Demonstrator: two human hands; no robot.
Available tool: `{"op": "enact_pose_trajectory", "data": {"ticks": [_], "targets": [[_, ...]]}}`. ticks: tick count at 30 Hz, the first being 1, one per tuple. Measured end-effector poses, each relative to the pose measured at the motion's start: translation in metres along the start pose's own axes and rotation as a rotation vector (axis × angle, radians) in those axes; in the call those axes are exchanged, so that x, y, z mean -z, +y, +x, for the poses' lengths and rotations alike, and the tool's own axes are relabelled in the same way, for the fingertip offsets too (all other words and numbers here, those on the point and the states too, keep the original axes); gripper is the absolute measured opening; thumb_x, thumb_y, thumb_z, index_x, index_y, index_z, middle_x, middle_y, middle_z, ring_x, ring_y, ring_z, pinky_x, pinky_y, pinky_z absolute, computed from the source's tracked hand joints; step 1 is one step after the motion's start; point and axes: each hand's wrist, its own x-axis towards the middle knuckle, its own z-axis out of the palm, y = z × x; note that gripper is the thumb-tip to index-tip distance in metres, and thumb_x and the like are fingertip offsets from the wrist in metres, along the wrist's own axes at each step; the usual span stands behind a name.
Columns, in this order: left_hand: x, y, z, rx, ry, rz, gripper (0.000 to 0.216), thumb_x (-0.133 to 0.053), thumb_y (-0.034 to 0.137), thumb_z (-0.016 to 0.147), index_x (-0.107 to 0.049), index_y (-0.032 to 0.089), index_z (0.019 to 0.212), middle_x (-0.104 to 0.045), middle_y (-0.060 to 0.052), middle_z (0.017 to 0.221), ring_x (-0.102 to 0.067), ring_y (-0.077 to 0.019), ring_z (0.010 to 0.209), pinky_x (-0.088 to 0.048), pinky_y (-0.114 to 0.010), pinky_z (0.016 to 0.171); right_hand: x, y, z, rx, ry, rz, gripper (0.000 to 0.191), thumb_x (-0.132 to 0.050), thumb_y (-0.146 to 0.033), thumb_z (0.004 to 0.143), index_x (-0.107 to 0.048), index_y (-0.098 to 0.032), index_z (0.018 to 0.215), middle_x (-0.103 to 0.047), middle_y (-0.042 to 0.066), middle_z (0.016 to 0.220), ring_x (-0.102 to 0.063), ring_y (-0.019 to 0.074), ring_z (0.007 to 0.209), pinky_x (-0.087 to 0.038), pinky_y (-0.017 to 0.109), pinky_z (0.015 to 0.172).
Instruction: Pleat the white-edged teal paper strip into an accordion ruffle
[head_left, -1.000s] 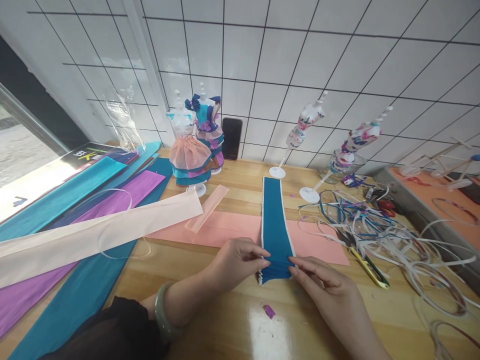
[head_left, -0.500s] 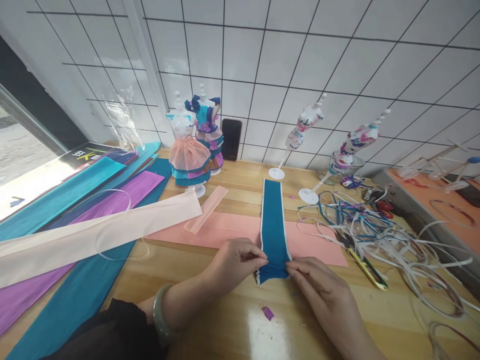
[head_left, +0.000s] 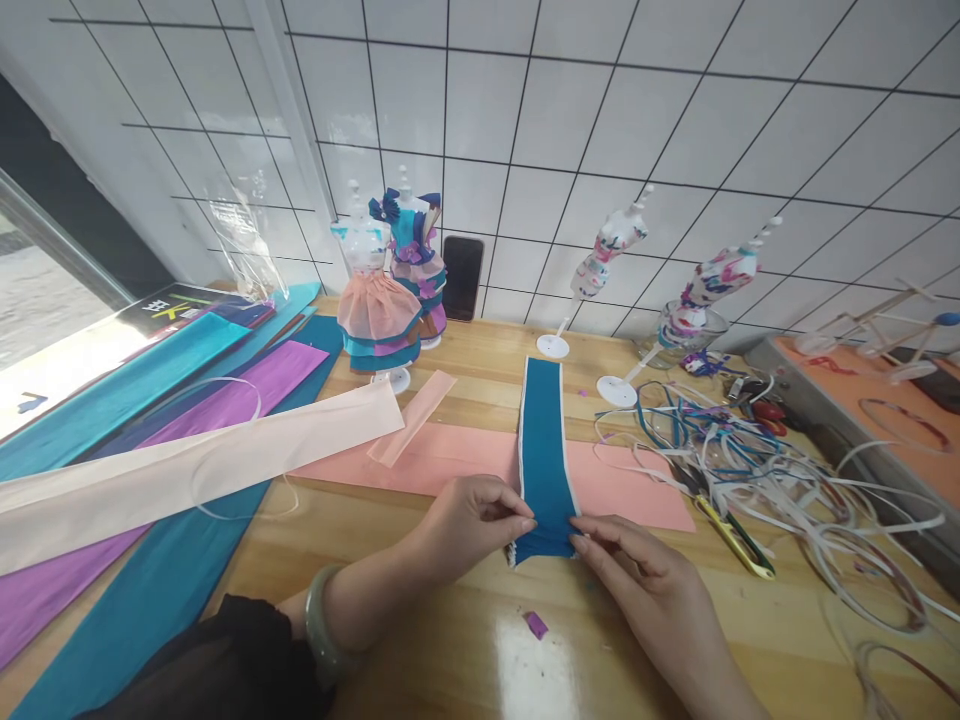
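left hand (head_left: 472, 525) and right hand (head_left: 652, 580) are pinching opposite edges of white-edged teal fabric strip (head_left: 546, 430) between them, hiding gripped spots; beyond hands, strip is hiding part of salmon-pink fabric band (head_left: 465, 460).

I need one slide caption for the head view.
Left hand and right hand pinch opposite edges of a blue strip crossing over a pink strip.

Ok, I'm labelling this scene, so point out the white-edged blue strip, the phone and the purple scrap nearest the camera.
White-edged blue strip (head_left: 545, 440): head view, middle of its length.
Phone (head_left: 463, 278): head view, middle of its dark face.
Purple scrap (head_left: 536, 626): head view, centre.
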Motion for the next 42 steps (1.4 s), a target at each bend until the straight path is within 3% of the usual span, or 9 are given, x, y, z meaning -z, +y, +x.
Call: {"op": "enact_pose_trajectory", "data": {"ticks": [9,13,17,23,36,42], "targets": [[0.001,0.008,0.0,0.074,-0.008,-0.022,0.026,-0.069,0.035,0.064,-0.062,0.011,0.066,-0.06,-0.002,0.059,-0.055,-0.0096,0.049,-0.044,-0.021,0.048,0.002,-0.001,0.002,0.023,-0.015,-0.035,0.016,-0.058,-0.032,0.078,-0.07,-0.022,0.079,-0.071,0.005,0.084,-0.065,0.0183,0.078,-0.052,0.026,0.072],[0.002,0.009,-0.001,0.115,-0.042,-0.09,0.028,-0.071,0.036,0.063,-0.06,0.011,0.065,-0.059,-0.001,0.054,-0.055,-0.0098,0.046,-0.044,-0.022,0.048,0.002,-0.003,0.0,-0.085,0.003,0.041,0.017,-0.061,-0.035,0.074,-0.071,-0.022,0.078,-0.072,0.004,0.084,-0.066,0.0188,0.079,-0.053,0.026,0.071],[0.003,0.005,0.0,0.084,0.001,-0.062,0.026,-0.073,0.034,0.06,-0.061,0.011,0.064,-0.064,-0.004,0.063,-0.058,-0.0117,0.055,-0.046,-0.022,0.054,0.002,-0.004,0.001,-0.219,0.023,0.165,0.017,-0.067,-0.036,0.067,-0.073,-0.022,0.075,-0.073,0.004,0.08,-0.067,0.0188,0.074,-0.055,0.025,0.068],[0.004,0.002,0.001,0.042,0.005,-0.007,0.024,-0.074,0.033,0.059,-0.065,0.01,0.063,-0.066,-0.007,0.069,-0.06,-0.0136,0.062,-0.047,-0.023,0.058,0.002,-0.005,0.004,-0.281,0.038,0.227,0.017,-0.072,-0.035,0.061,-0.074,-0.02,0.069,-0.073,0.005,0.074,-0.068,0.0198,0.068,-0.056,0.025,0.063],[0.002,0.003,0.001,0.088,0.007,-0.092,0.026,-0.075,0.033,0.057,-0.064,0.011,0.063,-0.064,-0.003,0.06,-0.056,-0.0097,0.055,-0.044,-0.021,0.054,0.0,-0.002,0.001,-0.309,0.048,0.256,0.021,-0.07,-0.036,0.063,-0.071,-0.018,0.074,-0.072,0.006,0.073,-0.065,0.0179,0.064,-0.054,0.026,0.059],[0.003,-0.003,0.002,0.05,-0.04,-0.116,0.032,-0.074,0.033,0.059,-0.065,0.012,0.082,-0.055,0.001,0.066,-0.054,-0.0075,0.059,-0.043,-0.02,0.057,0.0,-0.006,0.001,-0.272,0.059,0.254,0.023,-0.07,-0.035,0.065,-0.07,-0.017,0.079,-0.069,0.004,0.069,-0.063,0.0164,0.063,-0.052,0.024,0.056]]}}
